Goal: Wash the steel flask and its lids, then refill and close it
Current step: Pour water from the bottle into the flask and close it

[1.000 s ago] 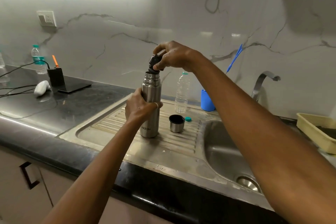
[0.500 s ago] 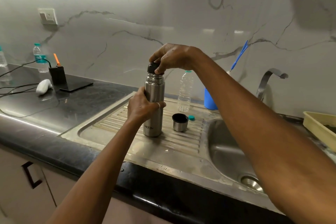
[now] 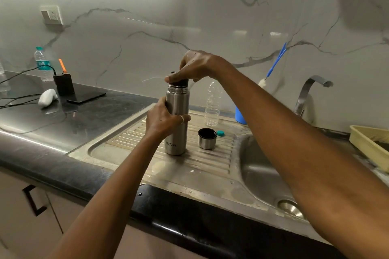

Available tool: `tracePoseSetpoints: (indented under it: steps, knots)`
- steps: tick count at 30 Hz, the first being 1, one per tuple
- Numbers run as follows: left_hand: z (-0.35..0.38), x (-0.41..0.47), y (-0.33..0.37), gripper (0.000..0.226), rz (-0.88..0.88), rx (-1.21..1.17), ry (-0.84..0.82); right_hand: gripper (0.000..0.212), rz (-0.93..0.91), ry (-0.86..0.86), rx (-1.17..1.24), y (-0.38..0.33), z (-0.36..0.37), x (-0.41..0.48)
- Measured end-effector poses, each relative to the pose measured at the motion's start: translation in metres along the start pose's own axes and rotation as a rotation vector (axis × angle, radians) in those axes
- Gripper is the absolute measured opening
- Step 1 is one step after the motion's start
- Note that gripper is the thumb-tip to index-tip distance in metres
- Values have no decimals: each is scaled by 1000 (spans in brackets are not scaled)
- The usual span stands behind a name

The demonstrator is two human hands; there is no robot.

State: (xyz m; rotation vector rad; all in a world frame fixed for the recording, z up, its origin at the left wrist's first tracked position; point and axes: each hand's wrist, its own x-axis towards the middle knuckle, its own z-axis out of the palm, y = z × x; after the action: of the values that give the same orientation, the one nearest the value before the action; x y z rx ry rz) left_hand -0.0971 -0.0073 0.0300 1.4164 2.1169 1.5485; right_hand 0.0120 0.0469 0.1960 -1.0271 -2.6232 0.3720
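Note:
The steel flask [image 3: 176,132] stands upright on the ribbed drainboard [image 3: 130,145] of the sink. My left hand [image 3: 163,119] grips its body around the middle. My right hand [image 3: 196,67] is on top of the flask, its fingers curled round the black inner lid [image 3: 179,83], which sits in the flask's mouth. The steel outer cap [image 3: 207,138] stands open side up on the drainboard, just right of the flask.
A clear plastic bottle [image 3: 212,104] stands behind the cap, its teal cap [image 3: 220,133] beside it. A blue cup [image 3: 240,115] holds a blue brush [image 3: 275,62]. The tap [image 3: 309,92] and basin [image 3: 261,174] lie right; a cream tray [image 3: 366,143] far right. Cables, a phone and another bottle [image 3: 42,63] sit left.
My right hand has brought the black inner lid down from just above the flask into its mouth. My left hand keeps its hold on the flask body.

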Motion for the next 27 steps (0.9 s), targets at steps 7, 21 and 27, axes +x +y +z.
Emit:
tracePoseSetpoints:
  steps: [7, 21, 27]
  knots:
    - [-1, 0, 1, 68, 1, 4, -10, 42, -84, -94, 91, -5, -14, -6]
    - [-2, -1, 2, 73, -1, 6, -14, 36, -61, -147, 67, -6, -8, 2]
    - [-1, 0, 2, 74, 3, -3, -11, 54, -10, -27, -69, -6, 0, 4]
